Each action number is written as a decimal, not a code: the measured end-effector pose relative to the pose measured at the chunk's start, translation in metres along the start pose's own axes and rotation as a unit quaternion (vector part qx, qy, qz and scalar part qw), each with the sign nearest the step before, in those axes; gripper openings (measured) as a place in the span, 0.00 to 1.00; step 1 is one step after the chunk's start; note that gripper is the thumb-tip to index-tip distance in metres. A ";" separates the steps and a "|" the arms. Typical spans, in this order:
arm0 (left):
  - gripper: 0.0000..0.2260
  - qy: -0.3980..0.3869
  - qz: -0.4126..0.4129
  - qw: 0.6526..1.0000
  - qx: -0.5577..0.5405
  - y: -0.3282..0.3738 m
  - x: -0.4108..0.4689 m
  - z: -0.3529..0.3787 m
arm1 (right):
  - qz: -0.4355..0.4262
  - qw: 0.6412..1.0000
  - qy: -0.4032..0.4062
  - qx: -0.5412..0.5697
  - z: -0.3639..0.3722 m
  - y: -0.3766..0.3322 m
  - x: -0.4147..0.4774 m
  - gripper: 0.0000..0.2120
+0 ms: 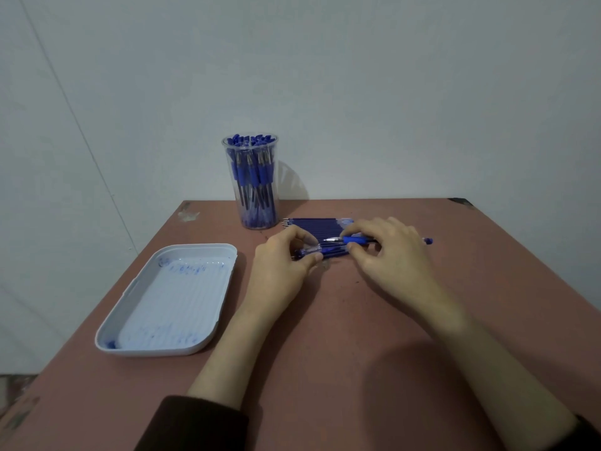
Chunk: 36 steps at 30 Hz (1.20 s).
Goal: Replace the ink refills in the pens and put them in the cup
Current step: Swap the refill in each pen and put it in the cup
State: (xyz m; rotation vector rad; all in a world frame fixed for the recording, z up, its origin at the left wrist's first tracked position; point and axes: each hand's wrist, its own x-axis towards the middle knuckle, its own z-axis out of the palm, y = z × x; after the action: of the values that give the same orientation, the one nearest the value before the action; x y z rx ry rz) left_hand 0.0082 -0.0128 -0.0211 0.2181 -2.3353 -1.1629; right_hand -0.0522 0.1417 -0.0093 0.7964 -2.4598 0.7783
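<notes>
A clear plastic cup (253, 183) packed with several blue pens stands at the table's far edge. In front of it, to the right, lies a row of blue ink refills (315, 226). My right hand (387, 252) grips a blue pen (354, 239) over the refills, its silver tip pointing left and its rear end sticking out past the hand at the right. My left hand (286, 258) pinches a thin blue refill with a clear end (309, 251) at the near edge of the row.
A white tray (136, 317) smeared with blue ink sits on the left of the reddish table (325, 353). The wall stands right behind the cup. Dark sleeves cover both forearms at the bottom edge.
</notes>
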 end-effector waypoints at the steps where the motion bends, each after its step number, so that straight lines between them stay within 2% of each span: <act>1: 0.06 0.001 0.000 1.000 -0.004 0.000 0.000 0.000 | -0.003 1.000 -0.002 -0.007 0.000 0.000 0.000 0.07; 7: 0.06 -0.022 0.005 1.000 -0.010 0.001 -0.001 0.001 | -0.024 0.999 -0.018 -0.010 0.002 -0.003 -0.001 0.08; 11: 0.06 -0.042 0.018 0.998 -0.036 0.004 -0.002 0.001 | -0.028 0.998 -0.048 0.029 0.002 -0.007 -0.003 0.09; 15: 0.07 -0.036 0.030 0.993 -0.110 0.009 -0.003 0.000 | -0.012 0.996 -0.045 0.075 -0.003 -0.012 -0.004 0.07; 16: 0.08 -0.035 0.037 0.991 -0.126 0.010 -0.004 -0.001 | -0.002 0.995 -0.045 0.084 -0.005 -0.014 -0.005 0.09; 18: 0.08 -0.040 0.050 0.987 -0.149 0.013 -0.006 0.000 | 0.019 0.995 -0.051 0.081 -0.008 -0.019 -0.008 0.23; 19: 0.09 -0.045 0.052 0.984 -0.162 0.014 -0.008 0.001 | 0.029 0.995 -0.055 0.072 -0.009 -0.020 -0.008 0.26; 22: 0.10 -0.051 0.058 0.980 -0.182 0.017 -0.010 0.002 | 0.048 0.993 -0.059 0.087 -0.007 -0.017 -0.008 0.25; 29: 0.13 -0.050 0.069 0.979 -0.185 0.017 -0.011 0.005 | 0.085 0.988 -0.060 0.116 -0.008 -0.019 -0.010 0.15; 36: 0.15 -0.045 0.078 0.980 -0.180 0.013 -0.009 0.009 | 0.088 0.987 -0.074 0.114 -0.004 -0.016 -0.009 0.14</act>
State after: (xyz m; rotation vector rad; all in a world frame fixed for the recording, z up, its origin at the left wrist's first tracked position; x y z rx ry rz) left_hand 0.0124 0.0050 -0.0189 -0.1462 -2.1228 -1.5112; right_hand -0.0340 0.1367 -0.0055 0.7466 -2.6318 1.1186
